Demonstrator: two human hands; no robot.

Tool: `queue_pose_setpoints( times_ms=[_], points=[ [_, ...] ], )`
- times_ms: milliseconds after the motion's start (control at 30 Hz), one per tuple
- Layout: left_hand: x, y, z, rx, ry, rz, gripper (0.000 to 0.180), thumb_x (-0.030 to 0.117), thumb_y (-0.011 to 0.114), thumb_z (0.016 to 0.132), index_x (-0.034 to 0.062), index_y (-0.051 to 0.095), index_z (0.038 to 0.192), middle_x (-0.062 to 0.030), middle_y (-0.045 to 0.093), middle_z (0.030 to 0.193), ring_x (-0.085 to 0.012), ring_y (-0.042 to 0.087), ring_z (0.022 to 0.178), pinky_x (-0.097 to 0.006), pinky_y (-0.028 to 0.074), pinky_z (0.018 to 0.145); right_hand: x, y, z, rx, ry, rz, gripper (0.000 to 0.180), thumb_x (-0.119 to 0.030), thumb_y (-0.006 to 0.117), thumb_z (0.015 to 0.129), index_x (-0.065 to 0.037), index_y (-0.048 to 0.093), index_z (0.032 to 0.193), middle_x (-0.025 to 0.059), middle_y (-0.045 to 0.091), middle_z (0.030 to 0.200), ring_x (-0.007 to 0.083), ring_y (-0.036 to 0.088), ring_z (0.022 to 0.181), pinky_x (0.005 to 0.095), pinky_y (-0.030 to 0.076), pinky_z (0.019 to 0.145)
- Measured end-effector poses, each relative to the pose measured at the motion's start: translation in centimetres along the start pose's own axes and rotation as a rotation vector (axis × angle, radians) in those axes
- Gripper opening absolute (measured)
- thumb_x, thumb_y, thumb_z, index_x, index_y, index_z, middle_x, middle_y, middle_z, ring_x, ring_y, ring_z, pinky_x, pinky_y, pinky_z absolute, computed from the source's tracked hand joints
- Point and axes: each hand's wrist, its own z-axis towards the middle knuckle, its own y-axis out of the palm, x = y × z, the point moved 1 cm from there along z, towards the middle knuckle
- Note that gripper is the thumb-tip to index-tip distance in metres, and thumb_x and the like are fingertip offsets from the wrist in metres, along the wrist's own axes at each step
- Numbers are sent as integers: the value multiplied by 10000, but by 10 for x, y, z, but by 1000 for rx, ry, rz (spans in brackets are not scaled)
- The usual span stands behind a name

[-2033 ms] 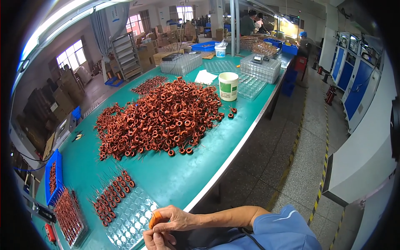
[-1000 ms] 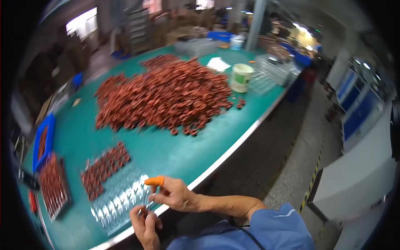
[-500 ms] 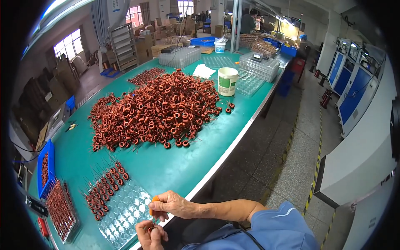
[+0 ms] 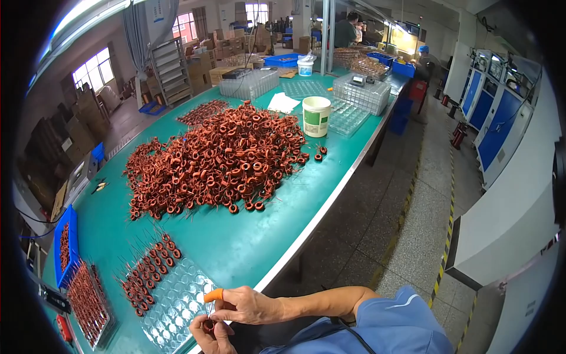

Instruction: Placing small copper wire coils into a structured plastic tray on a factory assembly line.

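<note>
At the table's near edge my left hand (image 4: 207,339) pinches a small copper-wound ring coil (image 4: 207,324). My right hand (image 4: 247,305) rests just above it, fingertips closed on the same coil, with an orange finger cot (image 4: 213,295) on the index finger. Both hands hover over the near end of a clear blister tray (image 4: 177,304). The tray's far part holds rows of coils (image 4: 147,268). A big heap of the same coils (image 4: 218,159) lies mid-table, well beyond reach of the hands.
A blue bin (image 4: 65,248) and another tray of coils (image 4: 87,301) sit at the left. A white-and-green tub (image 4: 316,116), stacked clear trays (image 4: 362,91) and paper lie beyond the heap. The green table's edge (image 4: 330,200) borders a grey aisle on the right. A person (image 4: 342,29) stands far back.
My right hand, a little apart from the left a second ago, has come down onto the coil in my left hand. The view swung slightly; the heap has not moved.
</note>
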Motion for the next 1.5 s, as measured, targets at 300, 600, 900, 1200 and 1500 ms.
queue_pose_setpoints(
  times_ms=[300, 600, 900, 1200, 1500],
  points=[
    [-7, -7, 3, -33, 1, 86, 236, 75, 514, 932, -4, 432, 1139, -71, 545, 869, -114, 523, 694, -217, 448, 625, 5, 8, 2, 61, -67, 19, 310, -180, 635, 861, 20, 547, 1081, 136, 647, 832, 240, 641, 724, 316, 509, 653],
    [-6, -1, -4, -67, -85, 33, 328, 78, 517, 932, -19, 392, 1219, -103, 559, 968, -134, 555, 801, -235, 463, 708, -2, -7, 5, -133, 110, 134, 227, -137, 652, 857, 9, 600, 1023, 102, 672, 853, 148, 639, 766, 276, 505, 681],
    [-7, -109, -7, 572, 95, 686, 195, -31, 524, 860, -40, 494, 1052, -104, 522, 917, -180, 515, 798, -290, 439, 749, -6, -20, 38, -168, -33, -223, 148, -28, 642, 843, -3, 634, 988, 93, 675, 794, 116, 634, 686, 258, 506, 595],
    [-47, -212, -31, 811, -182, 252, 229, 97, 561, 892, -21, 526, 1085, -55, 568, 926, -120, 562, 827, -249, 448, 735, 1, 41, 127, -295, -15, -273, 119, -26, 616, 856, 37, 625, 957, 82, 643, 702, 110, 622, 593, 241, 471, 513],
    [-48, -211, -30, 817, -212, 172, 147, 62, 552, 901, -25, 559, 1019, -22, 585, 849, -86, 565, 746, -224, 463, 683, 66, 102, 201, -577, -184, -489, 139, -70, 609, 857, 12, 622, 967, 100, 654, 715, 141, 614, 567, 275, 489, 528]
  ],
)
